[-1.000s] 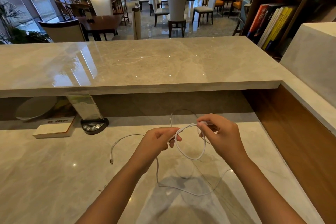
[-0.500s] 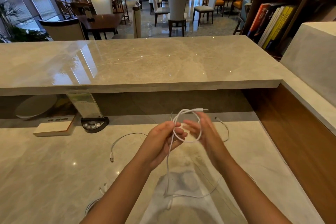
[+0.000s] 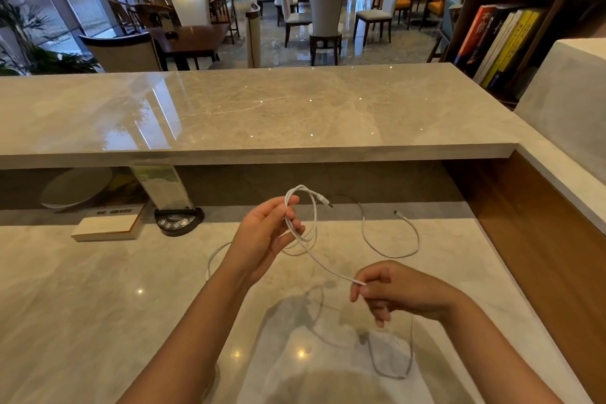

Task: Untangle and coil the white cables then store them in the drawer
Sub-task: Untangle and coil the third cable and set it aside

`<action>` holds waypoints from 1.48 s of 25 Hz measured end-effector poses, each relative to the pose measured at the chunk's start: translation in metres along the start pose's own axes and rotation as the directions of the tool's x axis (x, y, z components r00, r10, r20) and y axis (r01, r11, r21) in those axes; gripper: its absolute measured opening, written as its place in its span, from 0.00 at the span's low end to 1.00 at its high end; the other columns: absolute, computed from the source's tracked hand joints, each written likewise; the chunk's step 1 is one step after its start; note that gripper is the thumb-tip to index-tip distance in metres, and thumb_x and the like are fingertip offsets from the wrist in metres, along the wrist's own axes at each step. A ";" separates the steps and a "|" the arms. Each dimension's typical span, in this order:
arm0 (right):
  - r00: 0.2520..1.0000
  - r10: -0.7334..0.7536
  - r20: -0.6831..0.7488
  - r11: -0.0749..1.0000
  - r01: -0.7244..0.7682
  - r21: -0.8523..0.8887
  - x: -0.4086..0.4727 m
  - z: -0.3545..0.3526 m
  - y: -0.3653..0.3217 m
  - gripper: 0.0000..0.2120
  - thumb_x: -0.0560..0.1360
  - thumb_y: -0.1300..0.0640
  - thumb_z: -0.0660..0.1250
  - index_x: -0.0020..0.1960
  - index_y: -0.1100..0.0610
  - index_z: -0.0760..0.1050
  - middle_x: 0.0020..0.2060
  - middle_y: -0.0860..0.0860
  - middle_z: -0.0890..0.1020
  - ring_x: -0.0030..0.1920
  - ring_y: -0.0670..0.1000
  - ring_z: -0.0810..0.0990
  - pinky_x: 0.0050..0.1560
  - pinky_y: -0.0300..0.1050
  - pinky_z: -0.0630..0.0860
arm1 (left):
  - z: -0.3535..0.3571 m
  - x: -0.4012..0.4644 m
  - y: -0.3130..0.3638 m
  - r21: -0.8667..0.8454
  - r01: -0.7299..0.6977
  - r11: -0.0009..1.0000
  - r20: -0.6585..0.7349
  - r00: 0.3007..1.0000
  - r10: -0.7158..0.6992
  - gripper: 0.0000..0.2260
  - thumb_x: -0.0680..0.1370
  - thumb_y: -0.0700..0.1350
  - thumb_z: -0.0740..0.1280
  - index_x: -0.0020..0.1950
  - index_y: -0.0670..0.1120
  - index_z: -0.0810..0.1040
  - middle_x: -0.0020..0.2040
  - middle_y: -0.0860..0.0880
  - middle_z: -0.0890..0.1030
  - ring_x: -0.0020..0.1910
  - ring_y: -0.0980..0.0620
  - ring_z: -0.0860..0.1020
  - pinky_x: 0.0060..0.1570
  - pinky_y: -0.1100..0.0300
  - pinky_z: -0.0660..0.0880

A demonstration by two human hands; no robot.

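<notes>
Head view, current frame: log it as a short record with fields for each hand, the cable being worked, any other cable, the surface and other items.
left hand: raised, fingers pinching loops of the white cable
right hand: lower, pinching the cable's straight run
white cable: partly coiled, one plug end free above the loops
second cable: lying loose on the desk, untouched
desk: pale marble, below a raised counter
other items: book, round black device
drawer: not in view
</notes>
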State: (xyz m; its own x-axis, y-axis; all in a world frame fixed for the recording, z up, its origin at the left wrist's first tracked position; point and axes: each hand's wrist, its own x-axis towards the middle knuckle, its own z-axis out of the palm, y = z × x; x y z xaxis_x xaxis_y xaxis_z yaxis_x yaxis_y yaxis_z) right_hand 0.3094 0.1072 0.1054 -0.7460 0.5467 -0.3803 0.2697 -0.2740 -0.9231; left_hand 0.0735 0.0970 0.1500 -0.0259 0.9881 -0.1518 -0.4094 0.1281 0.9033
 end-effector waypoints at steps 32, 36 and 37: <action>0.835 0.226 -0.502 0.791 0.144 0.595 0.044 -0.012 -0.063 0.11 0.77 0.67 0.57 0.43 0.69 0.77 0.25 0.52 0.71 0.20 0.44 0.66 0.19 0.32 0.66 | -0.012 -0.012 -0.021 0.332 0.041 0.942 0.014 0.999 -0.048 0.10 0.80 0.37 0.56 0.47 0.41 0.76 0.32 0.48 0.75 0.30 0.53 0.74 0.35 0.61 0.76; 0.865 0.080 -0.496 0.788 0.250 0.562 0.032 0.017 -0.081 0.09 0.74 0.71 0.59 0.47 0.69 0.79 0.30 0.55 0.77 0.26 0.46 0.71 0.26 0.33 0.74 | -0.008 -0.011 -0.027 0.348 0.033 0.937 -0.080 0.997 -0.006 0.09 0.80 0.39 0.57 0.50 0.40 0.78 0.35 0.46 0.77 0.33 0.52 0.76 0.38 0.60 0.78; 0.855 0.022 -0.519 0.851 0.256 0.459 0.030 0.027 -0.081 0.09 0.74 0.70 0.61 0.50 0.67 0.79 0.31 0.55 0.78 0.27 0.45 0.73 0.28 0.34 0.75 | -0.006 -0.011 -0.028 0.334 0.029 0.942 -0.087 0.996 0.000 0.10 0.80 0.39 0.57 0.50 0.40 0.78 0.35 0.46 0.78 0.34 0.52 0.77 0.38 0.60 0.79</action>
State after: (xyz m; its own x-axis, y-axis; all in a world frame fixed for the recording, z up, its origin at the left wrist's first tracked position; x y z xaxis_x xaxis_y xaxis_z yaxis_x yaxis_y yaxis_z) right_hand 0.2482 0.1244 0.1707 -0.3159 0.8715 -0.3750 -0.2413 -0.4560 -0.8566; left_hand 0.0797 0.0820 0.1238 -0.1049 0.9769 -0.1864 -0.0819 0.1783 0.9806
